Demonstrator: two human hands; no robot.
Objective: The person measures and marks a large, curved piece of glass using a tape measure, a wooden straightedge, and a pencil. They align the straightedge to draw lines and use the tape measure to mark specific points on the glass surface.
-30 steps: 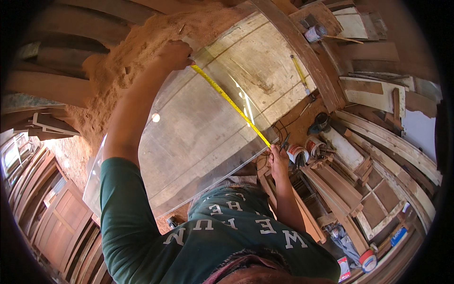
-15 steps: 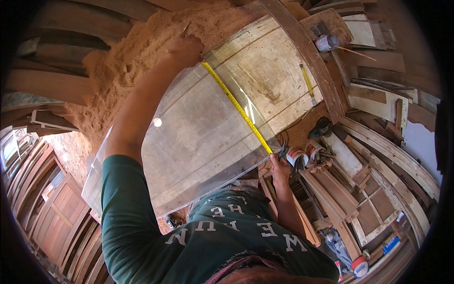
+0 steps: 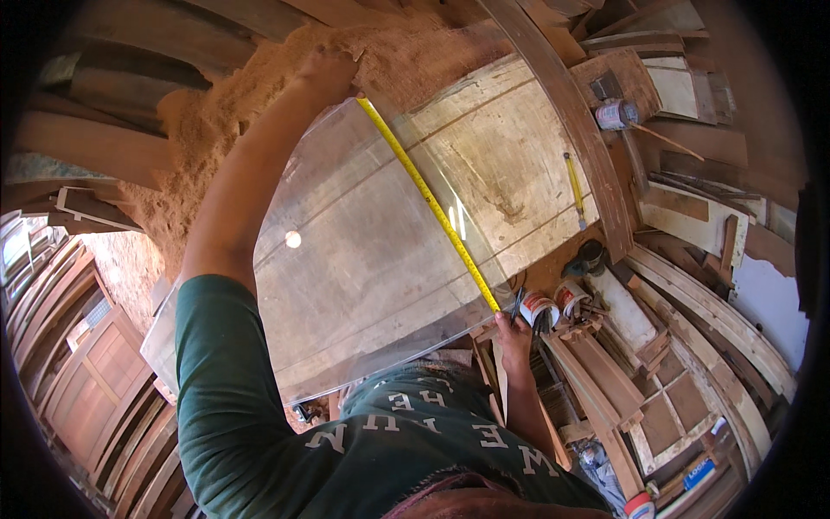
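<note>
A clear glass sheet (image 3: 346, 259) lies over a pale, worn board (image 3: 484, 130). The yellow blade of a tape measure (image 3: 424, 192) stretches straight across the glass, from its far edge to its near one. Beyond the far edge, my left hand (image 3: 331, 78) is closed at the blade's far end; its fingertips are partly hidden. At the near edge, my right hand (image 3: 513, 339) pinches the blade's other end. A slim dark tool (image 3: 518, 304) rises beside the right fingers; its kind cannot be made out. The tape's case is not visible.
Sawdust (image 3: 233, 104) is heaped past the far edge. A yellow slim tool (image 3: 574, 186) rests on the board beside a long brown plank (image 3: 575, 104). Tubs of tools (image 3: 540, 311) and wood offcuts (image 3: 596, 372) crowd the right. Panelled wooden doors (image 3: 108, 372) lean at left.
My left hand has moved slightly farther away and left, and my right hand slightly nearer me. The tape still spans the glass. The whole view has shifted a little.
</note>
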